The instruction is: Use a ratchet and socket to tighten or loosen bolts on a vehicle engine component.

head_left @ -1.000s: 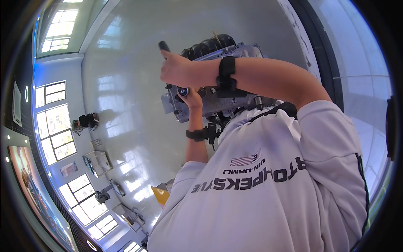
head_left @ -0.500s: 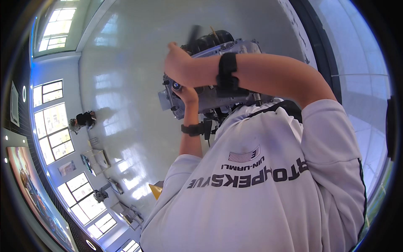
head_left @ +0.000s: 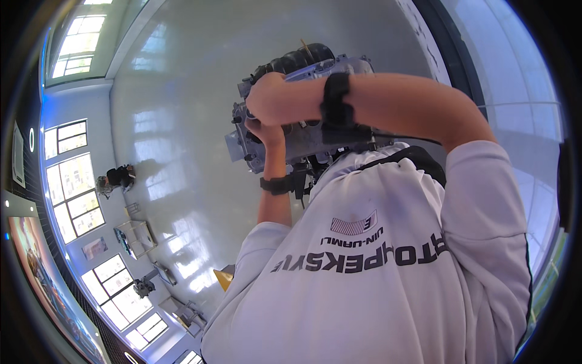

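My right hand (head_left: 264,100) is curled over the left end of a grey metal engine (head_left: 291,145), its fingers closed and mostly turned out of sight. What it grips is hidden behind the hand. Just below it, my left hand (head_left: 267,131) is closed against the same end of the engine, its fingertips tucked under the right hand. I cannot make out what is in it. Along the engine's far side runs a black ribbed intake manifold (head_left: 297,59). A thin dark bar (head_left: 406,139) shows below my right forearm; whether it joins the hand is unclear.
A grey floor (head_left: 182,91) surrounds the engine. Far left, a person in dark clothes (head_left: 119,176) is near the windows, with a wheeled cart (head_left: 138,236) and another engine-like part (head_left: 143,287). A yellow object (head_left: 224,279) lies beside my left sleeve.
My right hand has come down and slightly right, nearer my left hand. The blurred dark bar beyond it and the round dark piece by my left fingers no longer show.
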A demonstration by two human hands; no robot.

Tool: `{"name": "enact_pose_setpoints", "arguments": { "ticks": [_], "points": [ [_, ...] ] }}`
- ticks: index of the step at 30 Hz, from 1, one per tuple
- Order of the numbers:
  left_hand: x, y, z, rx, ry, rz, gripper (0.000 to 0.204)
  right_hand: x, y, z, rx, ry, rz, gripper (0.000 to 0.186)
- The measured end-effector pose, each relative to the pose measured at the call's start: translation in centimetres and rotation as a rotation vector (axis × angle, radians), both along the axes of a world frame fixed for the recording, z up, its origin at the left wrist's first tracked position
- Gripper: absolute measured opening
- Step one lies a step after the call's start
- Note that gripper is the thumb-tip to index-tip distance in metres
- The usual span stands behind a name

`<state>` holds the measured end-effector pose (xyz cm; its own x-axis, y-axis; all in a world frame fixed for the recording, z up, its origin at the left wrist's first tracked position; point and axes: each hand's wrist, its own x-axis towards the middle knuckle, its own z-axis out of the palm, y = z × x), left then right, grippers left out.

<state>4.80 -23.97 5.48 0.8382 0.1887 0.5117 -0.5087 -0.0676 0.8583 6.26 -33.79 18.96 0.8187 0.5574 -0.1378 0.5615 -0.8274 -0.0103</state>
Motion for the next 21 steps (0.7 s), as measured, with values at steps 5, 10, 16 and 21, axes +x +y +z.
{"name": "enact_pose_setpoints", "arguments": {
  "ticks": [5, 10, 16, 21],
  "points": [
    [-0.4, 0.5, -0.6, -0.170, 0.211, -0.079, 0.006, 2.5, 0.0, 1.6, -0.185, 0.213, 0.202, 0.025],
    [-0.9, 0.7, 0.0, -0.196, 0.263, -0.236, 0.003, 0.3, 0.6, 0.9, -0.213, -0.210, 0.224, 0.034],
    [-0.4, 2.1, -1.9, -0.261, 0.336, -0.061, 0.004, 2.0, 3.1, -0.8, -0.136, 0.153, 0.009, 0.023],
    [-1.2, 1.7, 0.2, -0.189, 0.290, -0.273, 0.012, 0.2, -1.9, 4.8, -0.243, -0.150, 0.346, 0.019]
  ]
}}
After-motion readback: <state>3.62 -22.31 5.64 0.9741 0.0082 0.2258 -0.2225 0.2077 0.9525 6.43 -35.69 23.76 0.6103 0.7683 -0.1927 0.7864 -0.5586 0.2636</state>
